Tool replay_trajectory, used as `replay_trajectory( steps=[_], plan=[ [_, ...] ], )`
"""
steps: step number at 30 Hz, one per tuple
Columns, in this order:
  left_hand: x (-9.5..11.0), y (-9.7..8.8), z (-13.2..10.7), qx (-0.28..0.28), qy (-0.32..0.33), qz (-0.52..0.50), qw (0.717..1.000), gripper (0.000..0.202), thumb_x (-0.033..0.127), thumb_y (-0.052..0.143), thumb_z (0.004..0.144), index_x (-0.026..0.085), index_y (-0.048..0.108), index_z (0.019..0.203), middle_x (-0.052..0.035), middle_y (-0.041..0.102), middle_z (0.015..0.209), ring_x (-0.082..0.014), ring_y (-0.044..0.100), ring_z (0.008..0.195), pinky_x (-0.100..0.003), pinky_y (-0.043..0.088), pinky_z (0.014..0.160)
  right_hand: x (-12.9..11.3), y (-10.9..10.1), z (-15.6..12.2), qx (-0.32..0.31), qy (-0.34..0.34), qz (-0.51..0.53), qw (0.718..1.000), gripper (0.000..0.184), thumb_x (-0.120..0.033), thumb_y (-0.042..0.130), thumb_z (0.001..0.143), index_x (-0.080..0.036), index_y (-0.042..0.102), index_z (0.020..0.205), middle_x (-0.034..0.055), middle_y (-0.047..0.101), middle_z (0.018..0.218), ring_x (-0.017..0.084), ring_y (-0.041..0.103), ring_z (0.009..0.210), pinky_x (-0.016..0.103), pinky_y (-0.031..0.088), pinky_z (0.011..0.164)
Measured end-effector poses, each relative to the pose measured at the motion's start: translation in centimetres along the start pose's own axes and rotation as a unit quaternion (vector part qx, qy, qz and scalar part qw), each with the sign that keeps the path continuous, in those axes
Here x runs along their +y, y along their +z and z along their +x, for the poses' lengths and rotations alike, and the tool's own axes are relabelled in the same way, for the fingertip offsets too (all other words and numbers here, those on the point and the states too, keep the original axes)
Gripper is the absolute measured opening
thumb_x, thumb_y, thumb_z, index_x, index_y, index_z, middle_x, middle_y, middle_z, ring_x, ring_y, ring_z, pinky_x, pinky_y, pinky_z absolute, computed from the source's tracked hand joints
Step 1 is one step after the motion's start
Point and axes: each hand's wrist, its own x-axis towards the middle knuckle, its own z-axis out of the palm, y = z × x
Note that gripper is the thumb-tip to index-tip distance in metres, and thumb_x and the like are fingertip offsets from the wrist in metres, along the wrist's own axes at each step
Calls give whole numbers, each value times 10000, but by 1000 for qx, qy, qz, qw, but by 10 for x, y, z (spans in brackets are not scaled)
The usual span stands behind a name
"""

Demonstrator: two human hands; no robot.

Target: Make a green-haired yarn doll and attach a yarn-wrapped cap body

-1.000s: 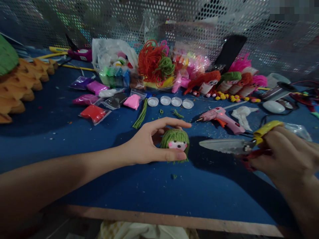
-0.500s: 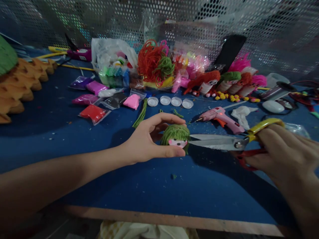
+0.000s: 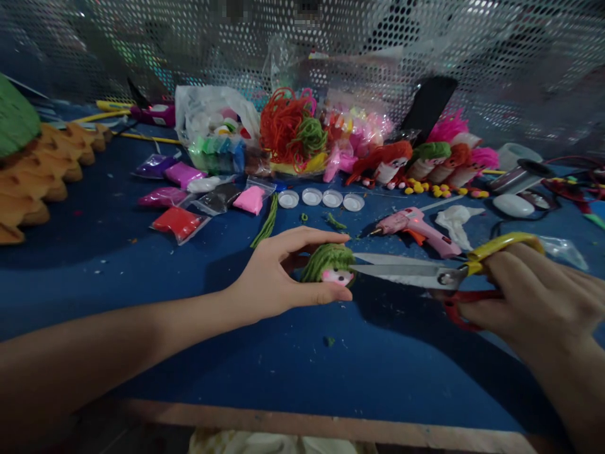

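Between the thumb and fingers of my left hand (image 3: 278,271) is a small doll head (image 3: 338,277) with green yarn hair and a pale face with dark eyes and pink cheeks. My right hand (image 3: 534,290) grips scissors (image 3: 406,272) by their yellow and red handles. The blades are parted a little, and their tips reach the hair at the right side of the face; whether yarn lies between them I cannot tell. Beyond my left hand lie a green yarn bundle (image 3: 267,222) and a green scrap (image 3: 336,221). Another scrap (image 3: 329,341) lies nearer me.
A pink glue gun (image 3: 418,230) lies beyond the scissors. White round caps (image 3: 312,197) sit in a row, left of which are clay packets (image 3: 177,222). Yarn dolls (image 3: 390,165) and red yarn (image 3: 283,126) line the back. An orange egg-crate-shaped piece (image 3: 42,180) is at left.
The doll head has turned slightly in my left hand, so its face points more to the right. The scissors have shifted a little left with my right hand. The camera view has tilted slightly upward.
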Motion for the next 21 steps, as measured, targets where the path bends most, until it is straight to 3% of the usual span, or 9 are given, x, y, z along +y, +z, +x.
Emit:
replay_trajectory(
  steps=[6,21],
  plan=[
    [-4,1,-3,18,71,67,995,563,322,918,710,256,752,1244,-101,743,1162,-240,715,1038,-313,628,824,-1,-3,7,-14,-20,5,1000,288,-278,528,940,-215,440,673,-58,457,492,70,396,399,187,276,400],
    [1,3,-1,47,116,138,983,565,357,930,692,211,772,1215,-88,742,1040,-179,700,888,-259,586,696,-4,-9,9,-39,-17,-9,999,301,-226,529,951,-190,523,653,-36,522,505,72,395,417,198,250,403]
  ],
)
